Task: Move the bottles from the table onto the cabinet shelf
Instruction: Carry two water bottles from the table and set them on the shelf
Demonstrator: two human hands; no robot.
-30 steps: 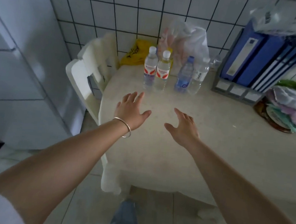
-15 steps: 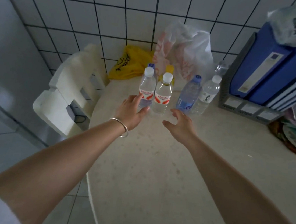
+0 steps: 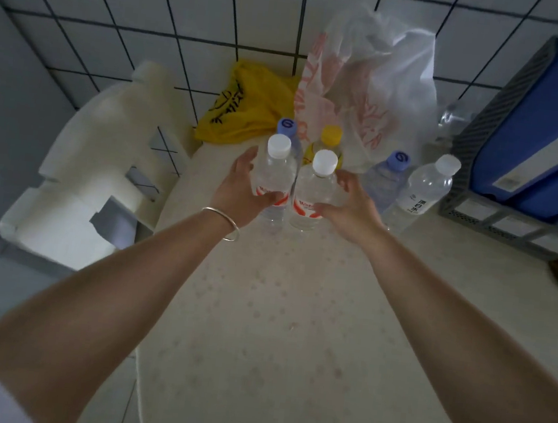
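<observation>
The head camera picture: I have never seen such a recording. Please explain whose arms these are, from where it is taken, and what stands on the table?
No machine here: a person wears a camera on the head, looking forward and down at their own arms. The left hand, with a bracelet, has its fingers round one white-capped bottle. The right hand is closing on the second white-capped bottle; its grip is not yet clear. Both stand on the table. Behind them stand two blue-capped bottles, a yellow-capped one, another clear bottle and plastic bags.

A pale speckled round table (image 3: 277, 314) carries six clear plastic bottles (image 3: 314, 194) near its far edge. Behind them lie a yellow plastic bag (image 3: 243, 107) and a white plastic bag (image 3: 379, 94). Right of the bottles stands a grey file rack (image 3: 497, 217).
</observation>
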